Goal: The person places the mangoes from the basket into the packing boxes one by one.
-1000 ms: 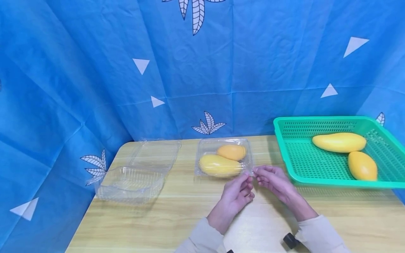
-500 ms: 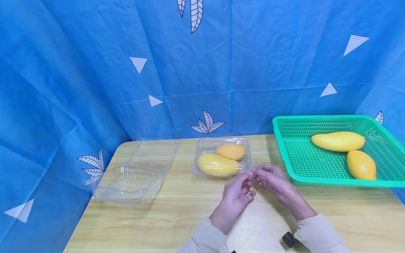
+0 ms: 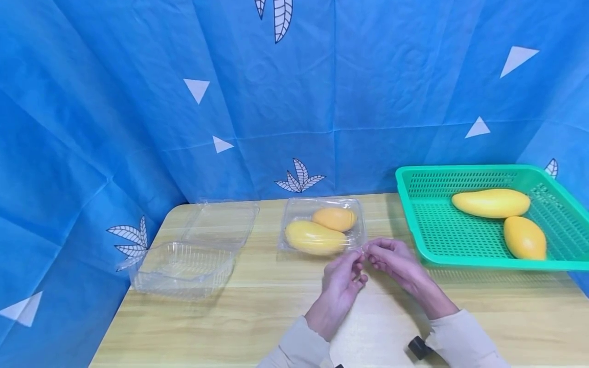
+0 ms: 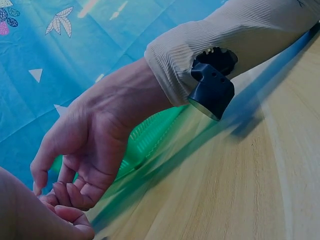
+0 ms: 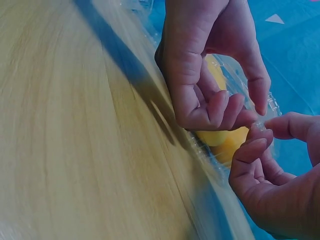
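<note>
A clear plastic clamshell box (image 3: 324,201) stands at the back middle of the table, its lid down over two mangoes. The yellow mango (image 3: 315,237) lies in front and the more orange one (image 3: 335,219) behind it. At the front right corner of the box both hands meet. My left hand (image 3: 340,281) pinches the box's edge there between thumb and fingertips. From the other side my right hand (image 3: 395,260) pinches the same corner, fingertips almost against the left ones. The right wrist view shows a bit of clear plastic (image 5: 259,125) between the fingertips, mostly hidden by them.
To the left, a second clear clamshell box (image 3: 184,281) stands with its lid (image 3: 223,220) folded back. At the right is a green perforated basket (image 3: 488,262) holding a long yellow mango (image 3: 491,203) and a rounder one (image 3: 524,238). A blue patterned cloth (image 3: 294,102) hangs behind the table.
The head view has tilted slightly, shifting the whole scene a little. Both hands stay at the same box corner with barely any movement; the boxes and basket keep their places.
</note>
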Action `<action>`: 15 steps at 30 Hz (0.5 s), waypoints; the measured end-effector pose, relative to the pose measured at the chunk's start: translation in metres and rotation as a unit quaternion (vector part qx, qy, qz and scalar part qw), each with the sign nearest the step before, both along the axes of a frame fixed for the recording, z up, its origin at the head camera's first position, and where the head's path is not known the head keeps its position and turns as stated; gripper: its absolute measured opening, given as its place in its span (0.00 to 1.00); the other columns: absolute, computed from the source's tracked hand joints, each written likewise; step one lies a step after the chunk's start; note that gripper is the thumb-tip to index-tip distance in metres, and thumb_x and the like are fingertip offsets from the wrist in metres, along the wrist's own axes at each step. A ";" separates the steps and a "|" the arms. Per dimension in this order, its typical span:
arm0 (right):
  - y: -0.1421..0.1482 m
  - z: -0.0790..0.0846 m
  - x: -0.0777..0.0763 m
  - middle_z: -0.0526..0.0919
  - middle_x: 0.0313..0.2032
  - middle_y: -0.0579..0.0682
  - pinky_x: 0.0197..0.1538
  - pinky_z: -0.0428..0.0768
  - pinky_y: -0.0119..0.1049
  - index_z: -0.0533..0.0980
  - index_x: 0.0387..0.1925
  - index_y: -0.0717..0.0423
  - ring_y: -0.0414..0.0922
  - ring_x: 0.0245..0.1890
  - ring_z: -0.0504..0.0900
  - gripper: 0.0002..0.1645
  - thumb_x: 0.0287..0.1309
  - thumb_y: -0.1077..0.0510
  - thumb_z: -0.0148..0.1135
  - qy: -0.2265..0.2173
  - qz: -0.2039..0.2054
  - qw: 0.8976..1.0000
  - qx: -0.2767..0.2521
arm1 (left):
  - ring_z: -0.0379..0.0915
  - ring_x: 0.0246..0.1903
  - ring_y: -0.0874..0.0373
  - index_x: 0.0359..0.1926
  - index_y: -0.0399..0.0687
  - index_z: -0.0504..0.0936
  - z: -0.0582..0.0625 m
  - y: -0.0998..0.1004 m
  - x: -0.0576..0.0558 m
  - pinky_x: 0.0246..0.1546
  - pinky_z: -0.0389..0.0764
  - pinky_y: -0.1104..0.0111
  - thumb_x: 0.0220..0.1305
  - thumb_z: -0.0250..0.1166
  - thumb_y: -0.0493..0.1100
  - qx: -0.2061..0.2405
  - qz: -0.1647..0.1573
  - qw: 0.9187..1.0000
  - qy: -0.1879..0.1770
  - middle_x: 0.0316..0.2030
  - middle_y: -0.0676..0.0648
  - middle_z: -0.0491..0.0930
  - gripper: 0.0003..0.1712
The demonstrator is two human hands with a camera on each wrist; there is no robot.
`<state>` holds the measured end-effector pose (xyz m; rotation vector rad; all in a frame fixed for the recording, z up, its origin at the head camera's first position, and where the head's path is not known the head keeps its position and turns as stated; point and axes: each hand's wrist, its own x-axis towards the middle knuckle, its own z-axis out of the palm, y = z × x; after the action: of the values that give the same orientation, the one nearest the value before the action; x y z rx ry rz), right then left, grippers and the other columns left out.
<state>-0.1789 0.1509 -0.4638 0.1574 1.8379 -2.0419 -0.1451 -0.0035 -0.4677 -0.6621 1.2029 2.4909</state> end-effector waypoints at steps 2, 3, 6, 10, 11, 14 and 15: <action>0.000 0.000 0.000 0.81 0.35 0.48 0.39 0.79 0.28 0.74 0.53 0.71 0.39 0.33 0.77 0.18 0.68 0.62 0.61 0.000 0.000 1.000 -0.001 | 0.69 0.31 0.60 0.42 0.39 0.85 0.000 0.000 0.000 0.31 0.71 0.71 0.60 0.72 0.39 -0.005 0.000 1.000 0.002 0.34 0.48 0.83 0.11; 0.000 0.000 0.000 0.81 0.35 0.48 0.38 0.79 0.28 0.74 0.52 0.71 0.39 0.33 0.77 0.18 0.68 0.62 0.62 -0.001 -0.001 1.000 -0.002 | 0.69 0.31 0.61 0.42 0.39 0.85 0.000 0.000 0.000 0.30 0.71 0.71 0.60 0.72 0.39 -0.006 0.002 1.000 0.001 0.34 0.48 0.83 0.11; 0.000 0.000 0.000 0.81 0.34 0.48 0.38 0.79 0.28 0.75 0.52 0.71 0.38 0.33 0.77 0.17 0.68 0.62 0.61 0.000 -0.002 1.000 -0.003 | 0.71 0.30 0.61 0.43 0.39 0.85 0.000 0.001 0.000 0.30 0.71 0.72 0.60 0.72 0.39 -0.011 0.006 1.000 0.001 0.34 0.48 0.83 0.12; 0.000 0.000 0.000 0.81 0.34 0.48 0.37 0.79 0.28 0.75 0.52 0.71 0.38 0.32 0.77 0.17 0.68 0.62 0.61 0.004 -0.001 1.000 0.000 | 0.72 0.29 0.63 0.42 0.40 0.86 0.000 0.001 0.000 0.29 0.70 0.74 0.60 0.72 0.39 -0.019 0.003 1.000 0.007 0.32 0.50 0.84 0.10; -0.001 0.000 0.000 0.81 0.34 0.48 0.37 0.79 0.28 0.75 0.52 0.72 0.38 0.32 0.77 0.17 0.68 0.62 0.61 0.005 -0.001 1.000 0.003 | 0.72 0.29 0.63 0.40 0.41 0.86 0.000 0.001 0.000 0.28 0.70 0.74 0.61 0.72 0.38 -0.018 0.002 1.000 0.007 0.32 0.50 0.84 0.08; -0.002 0.001 0.000 0.80 0.33 0.48 0.37 0.79 0.29 0.75 0.52 0.71 0.38 0.31 0.77 0.17 0.68 0.61 0.62 0.005 -0.002 1.000 0.013 | 0.72 0.28 0.64 0.35 0.45 0.86 0.000 0.000 -0.001 0.29 0.68 0.74 0.62 0.71 0.38 -0.017 -0.004 1.000 0.008 0.31 0.51 0.84 0.02; -0.002 0.001 0.001 0.80 0.32 0.48 0.37 0.79 0.29 0.75 0.51 0.70 0.38 0.31 0.77 0.17 0.68 0.61 0.62 0.005 -0.002 1.000 0.017 | 0.72 0.28 0.64 0.34 0.46 0.86 0.000 -0.001 -0.001 0.29 0.68 0.74 0.62 0.71 0.38 -0.017 -0.005 1.000 0.006 0.30 0.51 0.83 0.01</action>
<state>-0.1783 0.1493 -0.4633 0.1608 1.8810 -2.0177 -0.1459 -0.0041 -0.4678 -0.6484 1.2517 2.4754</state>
